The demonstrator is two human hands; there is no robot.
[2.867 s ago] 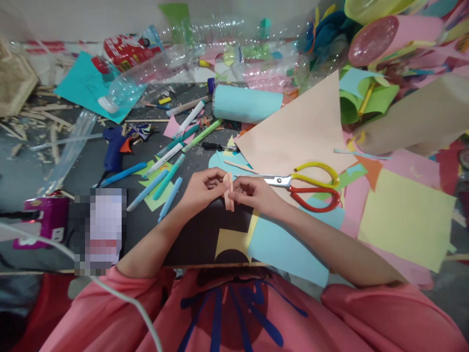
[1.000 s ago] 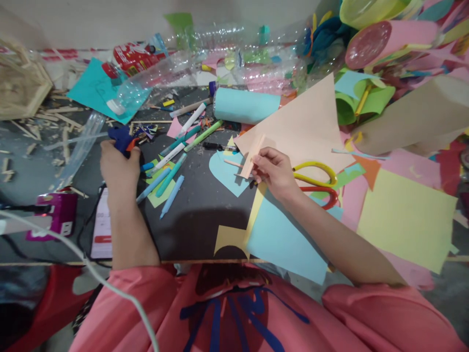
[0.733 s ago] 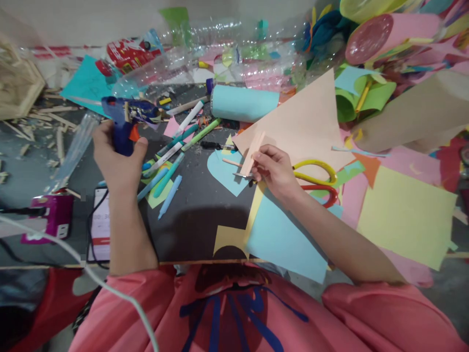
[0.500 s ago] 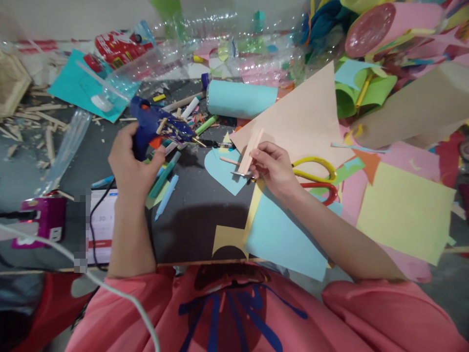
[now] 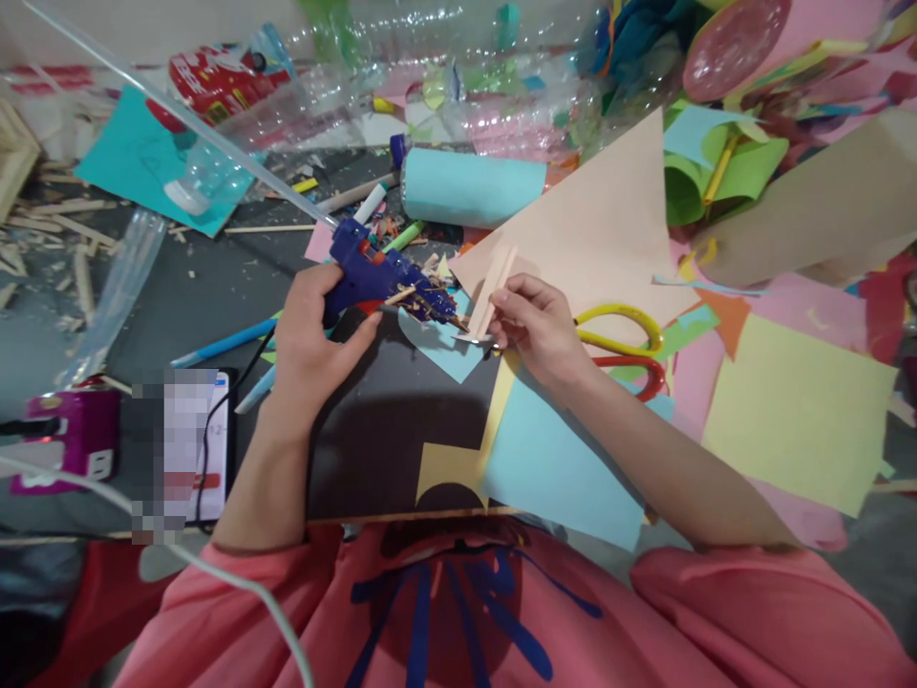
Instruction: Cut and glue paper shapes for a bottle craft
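My left hand [image 5: 315,330] is wrapped round a blue glue gun [image 5: 362,272] with wood bits stuck along its nozzle. A long clear glue stick [image 5: 236,155] juts from the gun's back. The nozzle tip points right, close to the lower end of a pale wooden craft stick [image 5: 493,291]; whether they touch I cannot tell. My right hand [image 5: 537,320] pinches that stick, which leans upright. Under this hand lie scissors with yellow and red handles [image 5: 622,311], their blade tip showing by the stick. A light blue paper heart [image 5: 459,365] lies beneath.
A bottle wrapped in blue paper [image 5: 473,188] lies behind the hands, with clear plastic bottles farther back. Peach paper [image 5: 608,220] and a yellow sheet [image 5: 799,416] are at the right. Wood scraps [image 5: 82,277], a phone [image 5: 215,449] and a purple box [image 5: 68,440] sit left.
My left hand has brought the glue gun to the right, its nozzle now beside the craft stick's lower end. My right hand has stayed nearly in place, holding the stick.
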